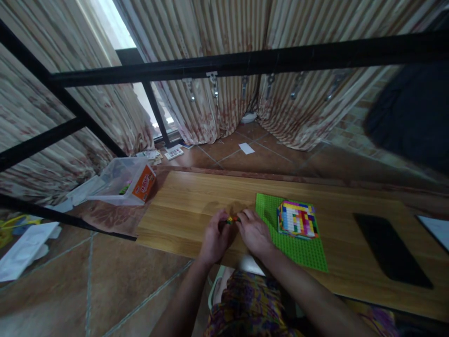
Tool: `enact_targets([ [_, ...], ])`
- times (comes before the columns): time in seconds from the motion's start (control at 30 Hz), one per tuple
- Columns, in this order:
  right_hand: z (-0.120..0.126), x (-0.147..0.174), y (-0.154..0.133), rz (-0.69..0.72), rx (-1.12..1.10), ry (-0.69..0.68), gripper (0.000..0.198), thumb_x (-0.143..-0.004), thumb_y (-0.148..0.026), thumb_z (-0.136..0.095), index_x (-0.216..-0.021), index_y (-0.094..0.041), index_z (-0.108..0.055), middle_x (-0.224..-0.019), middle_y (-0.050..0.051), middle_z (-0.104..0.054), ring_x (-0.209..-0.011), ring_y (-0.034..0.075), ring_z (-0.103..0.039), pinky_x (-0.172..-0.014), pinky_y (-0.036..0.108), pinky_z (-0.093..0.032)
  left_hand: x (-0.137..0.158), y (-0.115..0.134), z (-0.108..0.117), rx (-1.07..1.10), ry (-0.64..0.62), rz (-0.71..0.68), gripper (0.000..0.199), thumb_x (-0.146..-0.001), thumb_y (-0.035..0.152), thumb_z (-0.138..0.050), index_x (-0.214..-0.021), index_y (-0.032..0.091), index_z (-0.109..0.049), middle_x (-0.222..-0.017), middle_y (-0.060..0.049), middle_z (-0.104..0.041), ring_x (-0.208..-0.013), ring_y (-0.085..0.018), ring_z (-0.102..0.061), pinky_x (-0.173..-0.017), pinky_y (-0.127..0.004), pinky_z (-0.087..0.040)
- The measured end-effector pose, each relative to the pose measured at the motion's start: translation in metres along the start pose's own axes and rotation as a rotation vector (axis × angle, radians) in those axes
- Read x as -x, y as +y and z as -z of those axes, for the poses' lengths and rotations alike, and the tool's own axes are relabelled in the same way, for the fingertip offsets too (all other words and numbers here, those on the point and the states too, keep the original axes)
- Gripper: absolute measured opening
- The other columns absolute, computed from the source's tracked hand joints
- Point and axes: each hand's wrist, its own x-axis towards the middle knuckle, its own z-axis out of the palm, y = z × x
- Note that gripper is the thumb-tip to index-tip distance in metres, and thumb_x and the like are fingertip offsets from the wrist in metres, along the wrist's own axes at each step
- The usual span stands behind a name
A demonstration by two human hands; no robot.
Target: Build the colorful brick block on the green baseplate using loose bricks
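Close together over the wooden table [175, 201], my left hand [214, 236] and my right hand [254, 231] both pinch a small cluster of coloured toy bricks [230, 220]. Yellow, red and green show between the fingertips; the fingers hide the rest. Just right of my right hand lies a green studded baseplate [298, 255]. On it stands a block built of many-coloured toy bricks [296, 219], with white, red, yellow, blue and pink pieces on top. Neither hand touches that block.
A clear plastic bin [121, 201] with an orange label stands on the floor at the table's left end, a few green pieces inside. A black flat object [393, 250] lies on the table's right. Black metal bars [210, 68] with hanging clips cross in front of curtains.
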Motion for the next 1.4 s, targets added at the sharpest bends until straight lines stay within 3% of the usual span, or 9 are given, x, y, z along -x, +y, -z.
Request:
enact_targets([
  [0.17, 0.019, 0.014, -0.011, -0.071, -0.550, 0.146, 0.024, -0.093, -0.026, -0.048, -0.111, -0.020, -0.062, -0.104, 0.007, -0.065, -0.097, 0.020, -0.060, -0.086, 0.033, -0.048, 0.009, 0.022, -0.007, 0.650, 0.007, 0.355, 0.045, -0.075, 0.030, -0.070, -0.118, 0.020, -0.059, -0.104, -0.006, -0.068, -0.092, -0.016, -0.064, -0.087, -0.030, -0.049],
  [0.3, 0.027, 0.025, -0.017, -0.203, -0.883, 0.202, 0.021, -0.089, -0.032, -0.054, -0.102, -0.022, -0.067, -0.096, 0.004, -0.068, -0.087, 0.017, -0.063, -0.078, 0.030, -0.049, 0.019, 0.045, -0.014, 0.827, -0.014, 0.482, 0.045, -0.070, 0.027, -0.076, -0.113, 0.021, -0.064, -0.104, -0.005, -0.069, -0.091, -0.014, -0.064, -0.084, -0.027, -0.050],
  [0.5, 0.042, 0.041, -0.014, -0.326, -1.123, 0.203, 0.025, -0.085, -0.041, -0.059, -0.094, -0.021, -0.072, -0.095, 0.005, -0.069, -0.088, 0.019, -0.063, -0.078, 0.030, -0.047, 0.024, 0.069, -0.022, 0.706, -0.049, 0.426, 0.039, -0.068, 0.027, -0.077, -0.105, 0.019, -0.067, -0.093, -0.004, -0.069, -0.083, -0.013, -0.064, -0.076, -0.027, -0.054],
  [0.63, 0.053, 0.050, -0.010, -0.492, -1.321, 0.161, 0.033, -0.080, -0.050, -0.061, -0.085, -0.018, -0.070, -0.076, 0.002, -0.067, -0.069, 0.015, -0.059, -0.064, 0.026, -0.045, 0.024, 0.080, -0.025, 0.590, -0.076, 0.371, 0.035, -0.068, 0.027, -0.076, -0.101, 0.018, -0.066, -0.089, -0.003, -0.068, -0.075, -0.012, -0.062, -0.068, -0.024, -0.053],
  [0.87, 0.057, 0.059, -0.008, -0.567, -1.453, 0.187, 0.032, -0.068, -0.048, -0.075, -0.065, -0.017, -0.065, -0.056, -0.004, -0.055, -0.052, 0.008, -0.045, -0.052, 0.021, -0.036, 0.026, 0.084, -0.031, 0.411, -0.183, 0.222, 0.023, -0.074, 0.025, -0.069, -0.096, 0.018, -0.065, -0.085, -0.002, -0.066, -0.077, -0.014, -0.061, -0.070, -0.025, -0.051],
  [1.0, 0.061, 0.061, -0.009, -0.674, -1.660, 0.161, 0.034, -0.063, -0.048, -0.079, -0.067, -0.017, -0.065, -0.059, -0.003, -0.058, -0.051, 0.008, -0.049, -0.052, 0.022, -0.042, 0.027, 0.082, -0.032, 0.406, -0.202, 0.221, 0.020, -0.074, 0.028, -0.068, -0.092, 0.018, -0.065, -0.086, -0.003, -0.066, -0.079, -0.015, -0.061, -0.071, -0.028, -0.052],
  [1.13, 0.067, 0.062, 0.005, -0.680, -1.587, 0.265, 0.035, -0.061, -0.048, -0.079, -0.075, -0.018, -0.068, -0.065, -0.002, -0.063, -0.052, 0.010, -0.055, -0.054, 0.025, -0.048, 0.025, 0.072, -0.030, 0.392, -0.111, 0.269, 0.024, -0.075, 0.030, -0.067, -0.095, 0.018, -0.067, -0.096, -0.005, -0.068, -0.084, -0.016, -0.062, -0.075, -0.029, -0.052],
  [1.27, 0.072, 0.069, 0.045, -0.655, -1.249, 0.433, 0.035, -0.064, -0.046, -0.077, -0.083, -0.018, -0.072, -0.068, 0.000, -0.066, -0.054, 0.013, -0.056, -0.056, 0.028, -0.048, 0.018, 0.050, -0.023, 0.320, -0.040, 0.278, 0.024, -0.075, 0.031, -0.064, -0.095, 0.017, -0.067, -0.102, -0.007, -0.069, -0.088, -0.018, -0.063, -0.078, -0.031, -0.052],
  [1.4, 0.084, 0.075, 0.083, -0.543, -0.880, 0.480, 0.031, -0.076, -0.045, -0.065, -0.090, -0.018, -0.074, -0.083, 0.006, -0.070, -0.072, 0.019, -0.063, -0.069, 0.033, -0.050, 0.008, 0.021, -0.015, 0.205, 0.036, 0.242, 0.028, -0.074, 0.032, -0.063, -0.097, 0.017, -0.066, -0.095, -0.006, -0.070, -0.082, -0.018, -0.065, -0.077, -0.034, -0.053],
])
